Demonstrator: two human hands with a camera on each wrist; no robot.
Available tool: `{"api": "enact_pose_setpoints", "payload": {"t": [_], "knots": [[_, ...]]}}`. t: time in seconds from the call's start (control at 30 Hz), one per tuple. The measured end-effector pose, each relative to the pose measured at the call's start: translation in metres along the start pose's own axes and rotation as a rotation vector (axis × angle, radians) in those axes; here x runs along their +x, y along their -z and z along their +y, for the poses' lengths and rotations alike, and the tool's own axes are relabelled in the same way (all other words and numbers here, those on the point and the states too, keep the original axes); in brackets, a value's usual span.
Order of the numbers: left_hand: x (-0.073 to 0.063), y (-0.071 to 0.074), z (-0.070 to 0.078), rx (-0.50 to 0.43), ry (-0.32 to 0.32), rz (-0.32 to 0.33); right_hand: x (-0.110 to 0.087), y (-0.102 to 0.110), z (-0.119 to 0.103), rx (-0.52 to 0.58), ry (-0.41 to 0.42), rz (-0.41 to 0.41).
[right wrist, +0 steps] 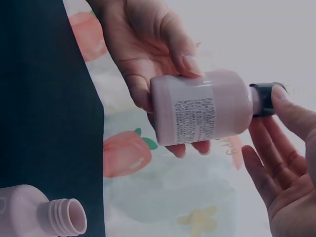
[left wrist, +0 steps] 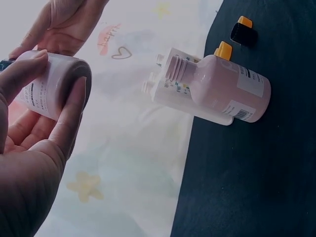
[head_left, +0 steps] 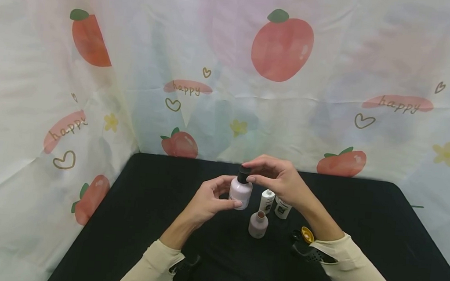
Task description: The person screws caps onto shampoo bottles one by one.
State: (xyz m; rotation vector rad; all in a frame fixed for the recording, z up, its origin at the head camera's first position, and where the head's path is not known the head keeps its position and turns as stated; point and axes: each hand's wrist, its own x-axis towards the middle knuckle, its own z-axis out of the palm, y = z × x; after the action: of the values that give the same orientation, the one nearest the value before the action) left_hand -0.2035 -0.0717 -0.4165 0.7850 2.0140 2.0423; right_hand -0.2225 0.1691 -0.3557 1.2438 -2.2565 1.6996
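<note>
My left hand [head_left: 210, 196] grips a pale pink bottle [head_left: 240, 194] around its lower body, holding it up above the table. The thumb and fingers of my right hand [head_left: 279, 178] pinch the black cap [head_left: 243, 174] on top of that bottle. In the right wrist view a printed label shows on the held bottle [right wrist: 200, 108], and the black cap [right wrist: 266, 98] sits at its neck. Just below the hands, a second pink bottle [head_left: 258, 225] stands on the table with its threaded neck uncapped.
Two white bottles [head_left: 266, 201] [head_left: 283, 208] stand behind the uncapped one. A yellow cap [head_left: 307, 235] and a black cap [left wrist: 244, 34] lie on the black table [head_left: 157, 197] near my right forearm. A fruit-printed curtain [head_left: 218, 126] hangs behind the table and along its left side.
</note>
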Motion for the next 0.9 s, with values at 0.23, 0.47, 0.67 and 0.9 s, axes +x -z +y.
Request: {"api": "enact_pose_setpoints", "payload": {"t": [0.23, 0.47, 0.67, 0.9], "knots": [[-0.0005, -0.0012, 0.0010, 0.013, -0.007, -0.015, 0.0005, -0.0040, 0.0002, -0.043, -0.027, 0.024], [-0.0008, -0.0021, -0.0002, 0.016, -0.001, -0.013, 0.0021, -0.0080, 0.0021, -0.032, -0.021, 0.019], [-0.0009, -0.0037, -0.0004, 0.010, -0.008, -0.017, 0.0030, -0.0101, 0.0019, -0.014, -0.011, 0.012], [-0.0005, -0.0034, -0.0003, 0.032, -0.013, -0.015, 0.0016, -0.0100, 0.0008, -0.024, -0.004, 0.007]]}}
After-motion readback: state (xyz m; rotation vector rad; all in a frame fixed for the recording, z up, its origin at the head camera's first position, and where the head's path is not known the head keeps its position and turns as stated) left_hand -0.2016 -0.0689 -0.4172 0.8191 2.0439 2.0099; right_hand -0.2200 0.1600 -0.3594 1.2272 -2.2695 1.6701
